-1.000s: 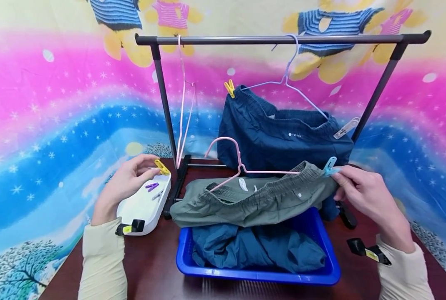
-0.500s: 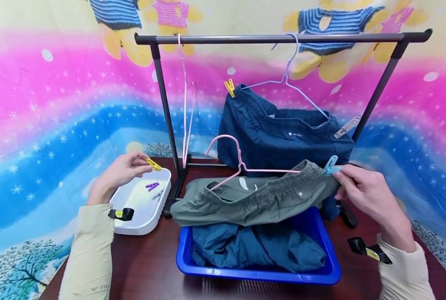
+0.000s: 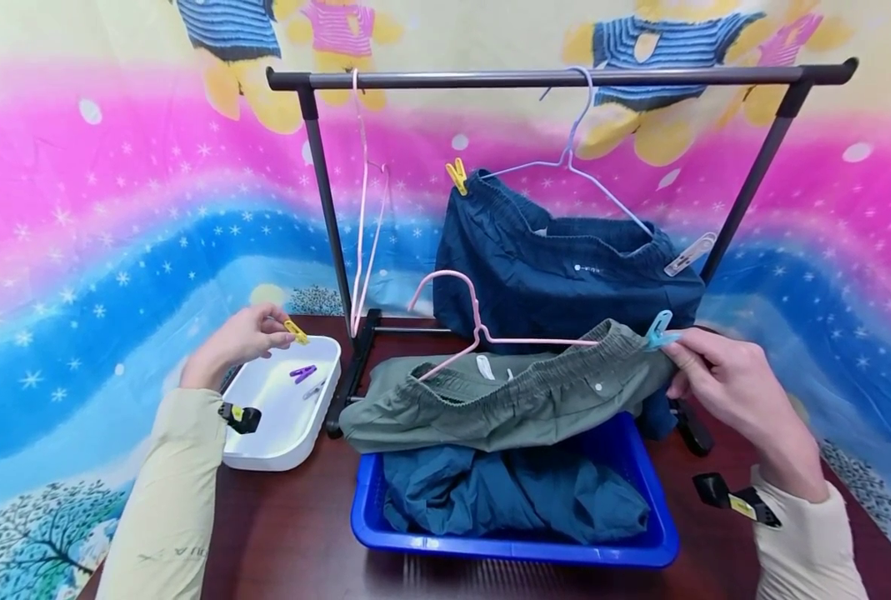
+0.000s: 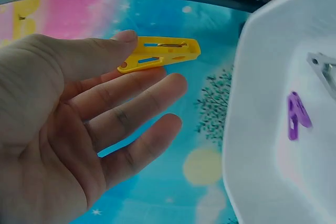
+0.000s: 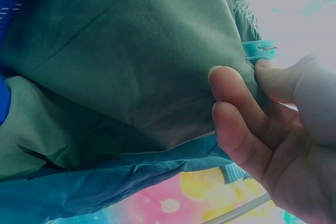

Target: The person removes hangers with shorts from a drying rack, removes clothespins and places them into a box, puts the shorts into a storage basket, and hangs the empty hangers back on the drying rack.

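Note:
Between left thumb and index finger, my left hand (image 3: 244, 335) pinches a yellow clothespin (image 3: 296, 332) above the far rim of the white tray (image 3: 268, 417); its other fingers are spread in the left wrist view. On the right, my right hand (image 3: 733, 383) pinches a light blue clothespin (image 3: 660, 331) at the right end of the waistband of grey-green pants (image 3: 505, 421). A pink hanger (image 3: 478, 317) has its lower part inside that waistband. The pants drape over the back of a blue basket (image 3: 516, 553).
Crumpled dark blue clothing (image 3: 505, 500) fills the basket. A black rack (image 3: 445, 80) behind bears dark blue shorts (image 3: 565, 275) clipped to a lilac hanger (image 3: 571, 142), plus another pink hanger (image 3: 362, 200). Inside the tray lie a purple clothespin (image 3: 303, 373) and a grey clothespin (image 3: 314, 389).
My left hand, holding the yellow clothespin, has moved left and slightly back from the tray's right corner. My right hand keeps its place on the light blue clothespin.

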